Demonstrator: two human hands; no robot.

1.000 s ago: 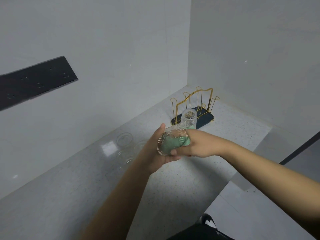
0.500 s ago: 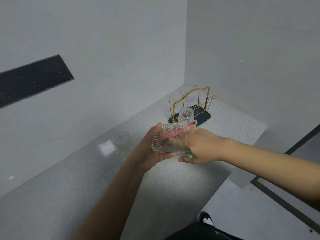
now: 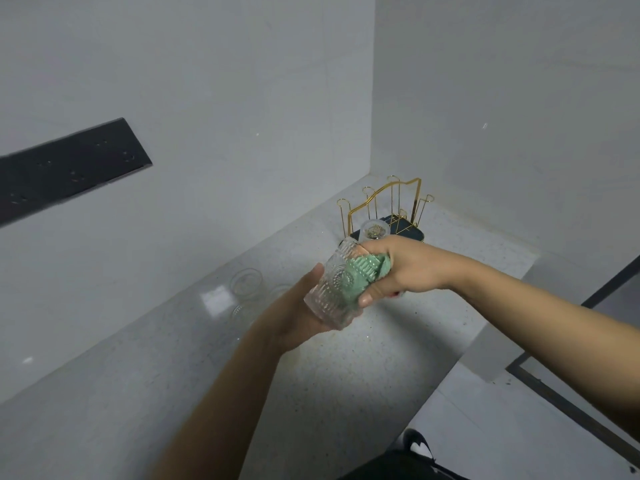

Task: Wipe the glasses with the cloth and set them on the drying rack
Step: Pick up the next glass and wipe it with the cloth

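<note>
1. The left hand (image 3: 301, 317) gripped a patterned glass (image 3: 334, 289) from below, holding it tilted above the counter (image 3: 346, 393).
2. The right hand (image 3: 405, 268) clutched a green cloth (image 3: 367, 271), pressed against the glass's side.
3. The rack (image 3: 391, 209) stood in the far corner, one glass (image 3: 374, 230) upturned on it.
4. More glasses (image 3: 246, 282) sat on the counter by the left wall.

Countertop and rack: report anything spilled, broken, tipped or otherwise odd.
Nothing stands out. The left hand grips a patterned glass while the right hand pushes the green cloth into it. One glass sits on the gold drying rack; others wait on the countertop.
</note>
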